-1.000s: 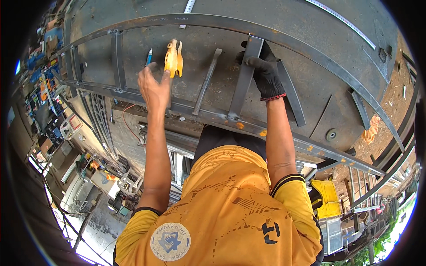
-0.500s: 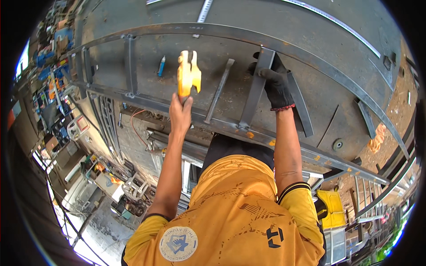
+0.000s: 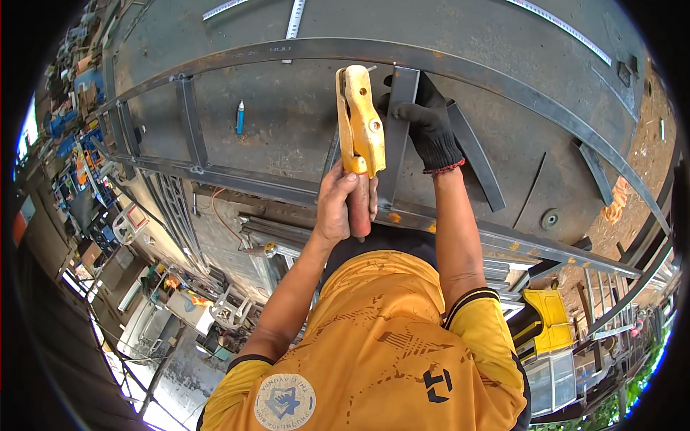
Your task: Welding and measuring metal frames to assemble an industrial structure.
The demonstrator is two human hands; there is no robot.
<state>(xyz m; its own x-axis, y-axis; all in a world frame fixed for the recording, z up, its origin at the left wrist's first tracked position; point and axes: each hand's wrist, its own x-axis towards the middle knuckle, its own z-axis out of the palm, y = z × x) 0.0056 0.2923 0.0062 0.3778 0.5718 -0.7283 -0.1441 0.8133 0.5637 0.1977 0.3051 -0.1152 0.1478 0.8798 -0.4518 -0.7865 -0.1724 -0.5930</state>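
Observation:
Upright in my left hand (image 3: 336, 207) is a yellow jawed tool (image 3: 364, 118) with a red handle. My fingers wrap round that handle, and the tool's head hides part of the bench behind it. A black knitted glove covers my right hand (image 3: 429, 133), which grips a short steel crosspiece (image 3: 405, 90) near its far end; some of the fingers are behind the steel. This crosspiece spans the two long rails of a steel frame (image 3: 345, 49). Just right of my gloved hand lies a loose, slightly curved steel piece (image 3: 477, 156).
The frame rests on a dark steel worktable (image 3: 280, 144). A blue marker-like tube (image 3: 240, 117) lies inside it, left of my hands. Beyond the far rail are a steel ruler (image 3: 295, 20) and a long measuring strip (image 3: 568, 30). A small round disc (image 3: 550, 218) lies at the right.
My left hand has moved right and towards me with the yellow tool, which has turned and now stands beside the crosspiece. My right hand keeps its grip on the crosspiece. The view has shifted slightly.

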